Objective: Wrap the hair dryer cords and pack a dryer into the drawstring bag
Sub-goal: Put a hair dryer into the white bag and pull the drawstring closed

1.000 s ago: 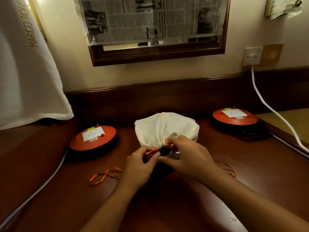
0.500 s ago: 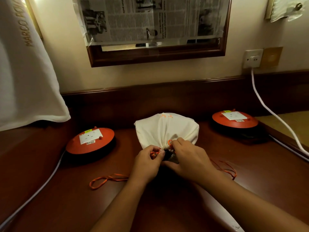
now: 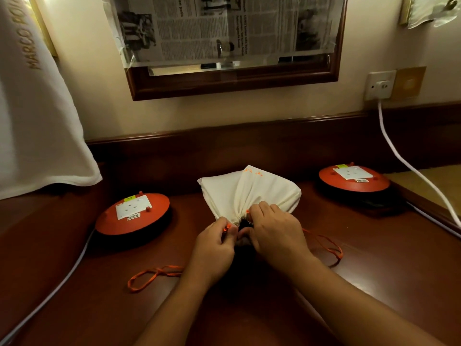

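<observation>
Gathers have tightened on the drawstring bag (image 3: 249,191) by the desk's (image 3: 374,258) back edge; left hand (image 3: 214,248) and right hand (image 3: 277,233) each pinch the orange cord (image 3: 149,275) (dark dryer (image 3: 243,223) peeking out); uneven pulls could jam it.

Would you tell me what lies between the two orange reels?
The head view shows the bag between the left reel and right reel, with the left hand and right hand pinching its gathered mouth.

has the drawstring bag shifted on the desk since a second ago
No, the drawstring bag stays put between the left extension reel and the right extension reel.
</observation>
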